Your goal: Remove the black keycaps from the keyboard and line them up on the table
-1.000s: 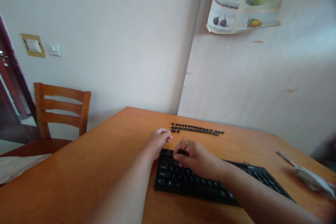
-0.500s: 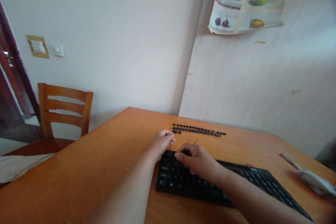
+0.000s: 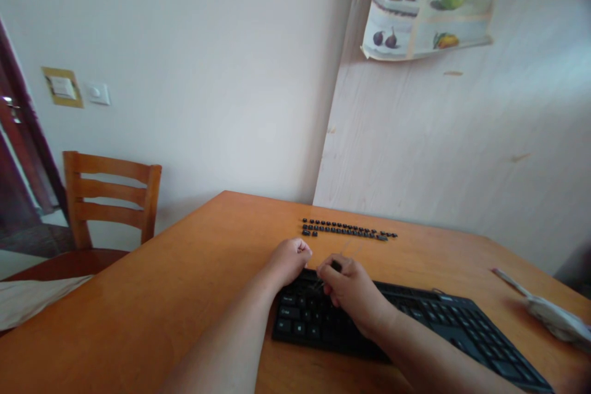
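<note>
A black keyboard (image 3: 332, 332) lies on the wooden table, with keycaps lifted off its upper left part. My right hand (image 3: 346, 286) is over that part, fingers closed around a wire keycap puller (image 3: 336, 266). Its thin wires point down toward the keys; their tips are hard to make out. At the keyboard's upper left corner is my left hand (image 3: 292, 260), its fingers curled closed; what they may hold is hidden. Beyond both hands, loose black keycaps (image 3: 341, 229) stand in rows on the table.
A wooden chair (image 3: 111, 188) stands left of the table (image 3: 198, 271). On the right lies a pale, bag-like object (image 3: 551, 314) with a thin stick-like end. A sheet of fruit paintings (image 3: 427, 9) hangs on the wall panel behind.
My right hand has turned the puller, so its wires now point down at the keys instead of up. My left hand has lowered slightly toward the keyboard's corner.
</note>
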Demonstrator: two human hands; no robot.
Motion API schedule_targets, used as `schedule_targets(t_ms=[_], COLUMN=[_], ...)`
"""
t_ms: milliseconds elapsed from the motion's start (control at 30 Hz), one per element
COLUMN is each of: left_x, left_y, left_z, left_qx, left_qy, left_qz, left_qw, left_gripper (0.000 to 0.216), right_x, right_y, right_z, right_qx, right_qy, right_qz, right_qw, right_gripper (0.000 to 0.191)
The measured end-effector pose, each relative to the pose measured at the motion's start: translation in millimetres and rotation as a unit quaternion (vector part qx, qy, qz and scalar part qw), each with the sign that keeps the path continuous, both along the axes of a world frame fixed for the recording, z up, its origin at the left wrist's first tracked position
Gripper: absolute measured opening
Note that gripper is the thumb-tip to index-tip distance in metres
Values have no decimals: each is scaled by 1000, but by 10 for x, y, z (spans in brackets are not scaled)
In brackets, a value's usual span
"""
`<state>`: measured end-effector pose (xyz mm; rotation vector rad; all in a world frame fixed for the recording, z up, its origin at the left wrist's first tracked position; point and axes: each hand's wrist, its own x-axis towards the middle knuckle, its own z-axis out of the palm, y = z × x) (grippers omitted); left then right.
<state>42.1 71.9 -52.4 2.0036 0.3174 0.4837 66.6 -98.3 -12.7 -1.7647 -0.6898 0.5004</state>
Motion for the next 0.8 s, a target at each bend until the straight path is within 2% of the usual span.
schedule_targets(t_ms=[167, 367, 467, 633, 800], left_x=[6, -35, -84, -176, -206], left_y=[3, -37, -119, -275, -316], left_z=[11, 202, 332, 505, 549], left_qx=[12, 28, -38, -163, -212], left_qy=[3, -38, -32, -17, -18], left_qz=[2, -1, -25, -112, -124], left_qw=[1000, 999, 998, 980, 969], left_gripper=[19, 26, 25, 27, 21], right_x=[32, 112, 158, 184, 198], right_y=[-42, -106, -125, -129, -133], right_z=[51, 71, 81, 91, 73], right_qx=[40, 89, 112, 142, 144], right_qy=[26, -73, -82, -138, -232], right_qz=[-18, -43, -63, -66, -55], right_qw=[999, 992, 988, 978, 961], right_gripper=[24, 31, 33, 34, 31])
